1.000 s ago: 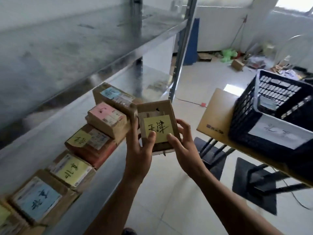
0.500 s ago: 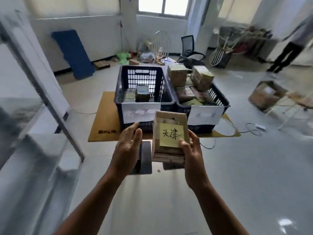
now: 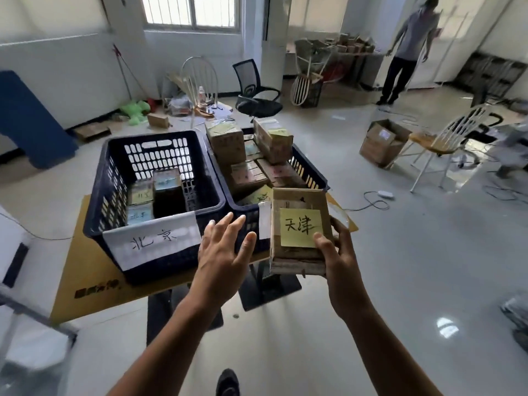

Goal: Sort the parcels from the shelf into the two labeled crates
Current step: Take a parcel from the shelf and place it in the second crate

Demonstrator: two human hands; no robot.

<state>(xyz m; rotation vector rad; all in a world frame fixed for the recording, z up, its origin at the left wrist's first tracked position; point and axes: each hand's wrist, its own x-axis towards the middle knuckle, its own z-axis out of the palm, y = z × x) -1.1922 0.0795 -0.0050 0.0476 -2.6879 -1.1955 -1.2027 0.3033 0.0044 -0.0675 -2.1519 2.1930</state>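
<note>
My right hand point(image 3: 338, 261) grips a brown cardboard parcel point(image 3: 297, 204) with a yellow note reading 天津, held just in front of the right crate. My left hand point(image 3: 223, 252) hovers beside it, fingers spread, holding nothing. Two dark blue crates stand side by side on a low table. The left crate point(image 3: 114, 178) carries a white label reading 北京 and holds a few small parcels. The right crate point(image 3: 310, 170) is piled high with brown parcels; its label is mostly hidden behind the held parcel.
The crates rest on a brown tabletop point(image 3: 85, 270). A corner of the metal shelf point(image 3: 25, 310) shows at the lower left. Behind are an office chair point(image 3: 254, 95), a wooden chair point(image 3: 445, 138), an open carton point(image 3: 383, 141), floor cables, and a person point(image 3: 408, 50) standing far right.
I have turned from the shelf to face the crates and come closer. My left hand has let go of the parcel; the right hand alone carries it toward the right crate.
</note>
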